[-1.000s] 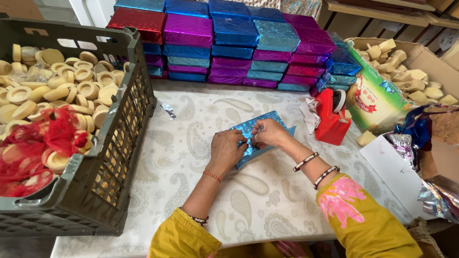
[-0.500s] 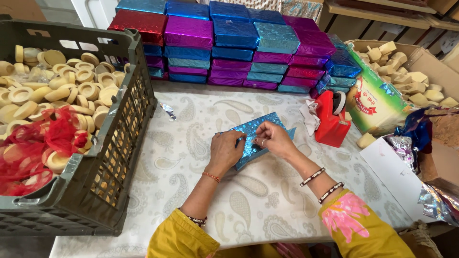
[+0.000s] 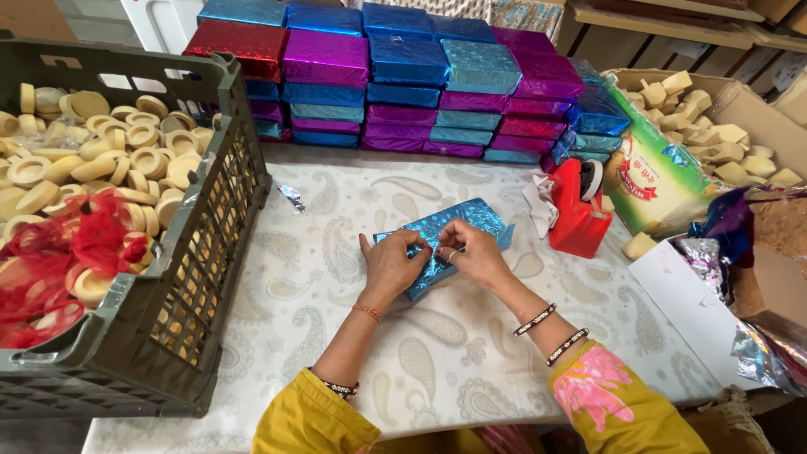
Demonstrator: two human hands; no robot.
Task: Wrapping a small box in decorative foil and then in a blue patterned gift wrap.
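A flat box wrapped in shiny blue foil (image 3: 458,223) lies on the patterned tablecloth (image 3: 319,277) in the middle of the table. My left hand (image 3: 393,262) presses on its near left end, fingers pinching the foil fold. My right hand (image 3: 472,250) rests on the box beside it, fingertips meeting the left hand's at the fold. Both hands cover the near part of the box. A red tape dispenser (image 3: 580,210) stands just right of the box.
A dark plastic crate (image 3: 197,277) of round pale discs with red netting (image 3: 84,252) fills the left. Stacked foil-wrapped boxes in blue, purple and red (image 3: 403,76) line the back. A cardboard box of pale blocks (image 3: 723,134) and loose foil sheets (image 3: 756,336) sit right.
Both hands stay on the blue box, shifting slightly along the fold at its near end. The box has barely moved.
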